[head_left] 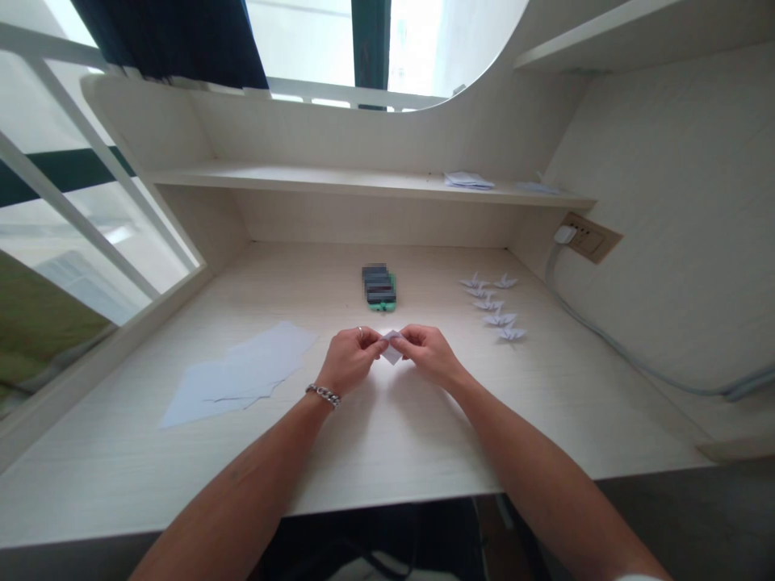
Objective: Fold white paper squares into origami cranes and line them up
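A small folded piece of white paper [393, 352] is held between both hands above the middle of the desk. My left hand [351, 355] pinches its left edge between thumb and fingers; a ring and a chain bracelet show on this arm. Gripping the right edge with thumb and fingers is my right hand [431, 352]. The paper is roughly diamond-shaped, one corner pointing down toward me. Fingers cover its side corners. Just beyond the hands lies a dark, blurred-out object with a green edge [381, 307].
Several white paper cranes [500, 319] stand to the right on the desk. Loose white paper sheets [242, 371] lie at the left. A shelf [339, 179] runs along the back, bearing a paper stack [468, 181]. A cable [581, 319] hangs from the wall socket [596, 240].
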`<state>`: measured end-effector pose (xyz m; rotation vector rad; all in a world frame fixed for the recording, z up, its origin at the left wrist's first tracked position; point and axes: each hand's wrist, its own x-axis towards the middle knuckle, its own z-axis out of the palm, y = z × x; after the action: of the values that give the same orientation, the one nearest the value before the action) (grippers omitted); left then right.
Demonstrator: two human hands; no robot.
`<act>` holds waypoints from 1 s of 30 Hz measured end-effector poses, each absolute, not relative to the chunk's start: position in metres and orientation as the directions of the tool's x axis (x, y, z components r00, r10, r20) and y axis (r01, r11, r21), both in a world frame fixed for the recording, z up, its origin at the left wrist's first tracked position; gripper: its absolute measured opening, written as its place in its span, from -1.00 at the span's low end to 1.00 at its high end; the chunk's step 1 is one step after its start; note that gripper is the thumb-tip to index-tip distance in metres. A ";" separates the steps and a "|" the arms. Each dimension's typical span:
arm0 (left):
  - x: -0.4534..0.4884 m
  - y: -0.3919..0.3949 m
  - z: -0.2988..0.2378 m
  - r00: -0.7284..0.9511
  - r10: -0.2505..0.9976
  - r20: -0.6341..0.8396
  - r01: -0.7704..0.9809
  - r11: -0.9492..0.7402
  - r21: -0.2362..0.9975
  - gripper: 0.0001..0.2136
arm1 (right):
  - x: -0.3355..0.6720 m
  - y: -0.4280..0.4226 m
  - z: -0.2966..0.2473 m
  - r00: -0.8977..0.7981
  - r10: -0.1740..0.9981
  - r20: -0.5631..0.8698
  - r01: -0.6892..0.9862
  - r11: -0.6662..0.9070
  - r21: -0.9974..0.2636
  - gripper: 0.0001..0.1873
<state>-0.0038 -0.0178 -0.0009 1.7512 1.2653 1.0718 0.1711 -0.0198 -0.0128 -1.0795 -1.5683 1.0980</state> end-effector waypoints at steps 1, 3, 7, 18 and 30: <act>-0.004 -0.018 0.000 0.172 0.963 0.206 0.346 -0.254 0.903 -0.78 | 0.171 -0.020 -0.013 -0.206 0.961 0.184 0.125 0.213 -0.969 -0.68; -0.004 -0.017 0.000 0.169 0.968 0.184 0.275 -0.225 0.935 -0.80 | 0.171 -0.019 -0.014 -0.202 0.962 0.181 0.064 0.197 -0.978 -0.70; -0.006 -0.016 -0.002 0.180 0.967 0.179 0.276 -0.225 0.934 -0.80 | 0.173 -0.018 -0.014 -0.196 0.968 0.159 0.070 0.176 -0.982 -0.71; -0.011 -0.006 0.009 0.241 0.951 0.194 0.432 -0.284 0.856 -0.78 | 0.184 -0.005 0.007 -0.363 0.924 0.122 0.202 0.206 -0.957 -0.67; -0.010 0.002 -0.019 0.281 0.956 0.088 0.294 -0.173 0.940 -0.84 | 0.173 -0.003 -0.026 -0.219 0.956 0.197 0.169 0.236 -0.957 -0.69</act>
<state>-0.0104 0.0017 -0.0191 1.6578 1.1610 0.9307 0.1730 -0.0031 -0.0259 -1.0775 -1.5975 1.0860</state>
